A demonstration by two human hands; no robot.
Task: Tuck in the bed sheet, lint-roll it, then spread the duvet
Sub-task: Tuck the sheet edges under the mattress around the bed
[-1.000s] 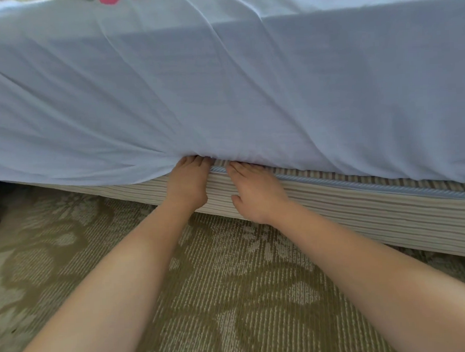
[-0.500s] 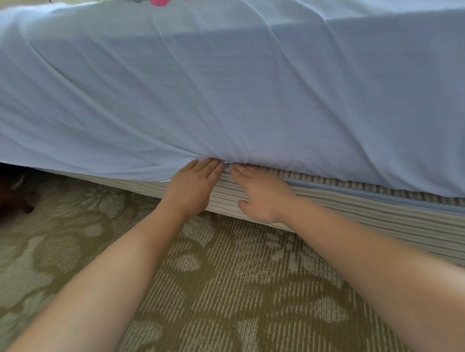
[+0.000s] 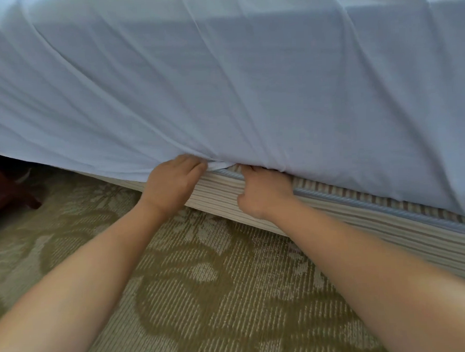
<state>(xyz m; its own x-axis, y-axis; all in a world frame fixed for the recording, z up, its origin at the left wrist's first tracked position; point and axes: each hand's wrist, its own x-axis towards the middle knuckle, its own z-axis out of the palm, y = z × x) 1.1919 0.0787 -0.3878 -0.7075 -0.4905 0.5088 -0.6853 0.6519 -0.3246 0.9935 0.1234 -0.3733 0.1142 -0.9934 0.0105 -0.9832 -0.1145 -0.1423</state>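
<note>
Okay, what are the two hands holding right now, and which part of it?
Both the left hand and the right hand grip the bed sheet at its lower hanging edge, where it meets the striped bed base.

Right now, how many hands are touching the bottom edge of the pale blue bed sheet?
2. The left hand grips the pale blue bed sheet at its gathered lower edge; the right hand is beside it, fingertips pushed under the sheet above the striped bed base.
</note>
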